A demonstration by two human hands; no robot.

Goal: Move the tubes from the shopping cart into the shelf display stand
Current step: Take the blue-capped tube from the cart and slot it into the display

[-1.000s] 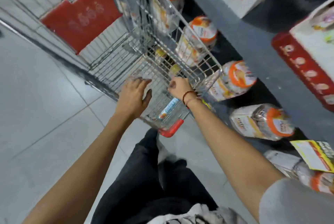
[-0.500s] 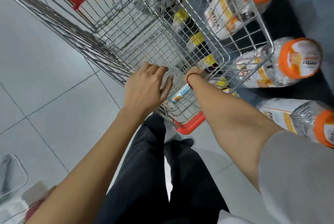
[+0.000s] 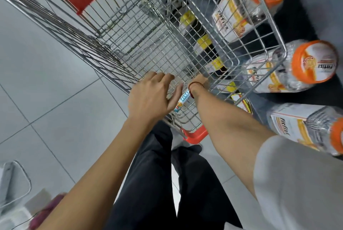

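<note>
Both hands are down at the near end of the shopping cart (image 3: pixel 148 31) now, and the view has swung in tight since a second ago, when the upper shelf and its boxes still showed; that shelf is gone from sight and the cart's wire floor fills the picture. The left hand (image 3: pixel 150 96) has slid a touch toward the person and sits over the cart's near rim, fingers loosely curled, thumb out, gripping nothing that can be seen. The right hand (image 3: pixel 199 82) has pushed deeper into the cart; its wrist with the red string band (image 3: pixel 194 87) shows, but the fingers are hidden behind the wrist and wire, so whether it has closed on anything cannot be told. One tube (image 3: pixel 182 101), white and blue with an orange end, lies on the cart's floor between the two wrists, just beside the left thumb. More yellow-ended packs (image 3: pixel 203 41) line the cart's right wall. Reading it, this is the reach for a pick-up, with nothing lifted yet. Orange-lidded jars (image 3: pixel 313 63) lie outside the cart's right side.
</note>
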